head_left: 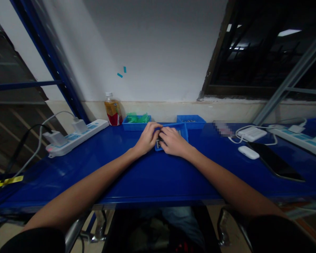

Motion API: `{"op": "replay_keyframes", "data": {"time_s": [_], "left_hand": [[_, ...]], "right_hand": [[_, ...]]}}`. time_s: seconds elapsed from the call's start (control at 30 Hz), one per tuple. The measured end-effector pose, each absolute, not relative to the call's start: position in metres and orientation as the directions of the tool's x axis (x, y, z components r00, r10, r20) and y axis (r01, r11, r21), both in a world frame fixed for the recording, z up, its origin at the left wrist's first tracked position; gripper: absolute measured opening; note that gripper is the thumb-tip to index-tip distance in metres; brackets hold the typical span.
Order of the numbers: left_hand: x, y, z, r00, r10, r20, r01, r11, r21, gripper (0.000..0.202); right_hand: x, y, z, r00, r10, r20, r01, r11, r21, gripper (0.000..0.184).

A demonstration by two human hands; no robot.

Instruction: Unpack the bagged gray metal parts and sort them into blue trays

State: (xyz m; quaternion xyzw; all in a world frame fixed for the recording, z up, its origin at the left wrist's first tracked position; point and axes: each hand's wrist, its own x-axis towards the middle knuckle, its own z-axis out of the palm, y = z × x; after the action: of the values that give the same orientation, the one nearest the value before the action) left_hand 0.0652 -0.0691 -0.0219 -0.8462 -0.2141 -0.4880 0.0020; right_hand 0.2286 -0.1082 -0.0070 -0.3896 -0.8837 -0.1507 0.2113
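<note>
Both my hands meet at the middle of the blue table (147,175), over a small blue tray (183,130). My left hand (146,137) has its fingers curled and pressed against a small dark part (158,143) at the tray's near edge. My right hand (172,140) is curled over the same part from the right. The fingertips of both hands touch each other. What the part is I cannot make out; most of it is hidden under the fingers.
A blue tray with green pieces (136,121) and another blue tray (191,121) stand by the wall. A drink bottle (112,110) is left of them. A white power strip (76,137) lies left; a phone (275,161), a white case (248,152) and chargers lie right.
</note>
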Motion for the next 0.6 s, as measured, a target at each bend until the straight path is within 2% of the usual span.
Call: {"op": "replay_keyframes", "data": {"time_s": [0.17,0.3,0.6], "left_hand": [[0.065,-0.067,-0.024,0.424,0.372,0.826,0.367,-0.904,0.219,0.02],[0.066,-0.066,-0.025,0.417,0.366,0.832,0.373,-0.904,0.211,0.02],[0.064,-0.065,-0.025,0.422,0.37,0.828,0.375,-0.902,0.213,0.02]], "right_hand": [[0.232,-0.103,-0.01,-0.627,0.591,0.508,0.708,0.705,0.055,0.016],[0.232,-0.097,-0.016,-0.634,0.572,0.52,0.696,0.716,0.061,0.013],[0.235,-0.098,-0.012,-0.582,0.619,0.528,0.745,0.666,0.04,0.01]]}}
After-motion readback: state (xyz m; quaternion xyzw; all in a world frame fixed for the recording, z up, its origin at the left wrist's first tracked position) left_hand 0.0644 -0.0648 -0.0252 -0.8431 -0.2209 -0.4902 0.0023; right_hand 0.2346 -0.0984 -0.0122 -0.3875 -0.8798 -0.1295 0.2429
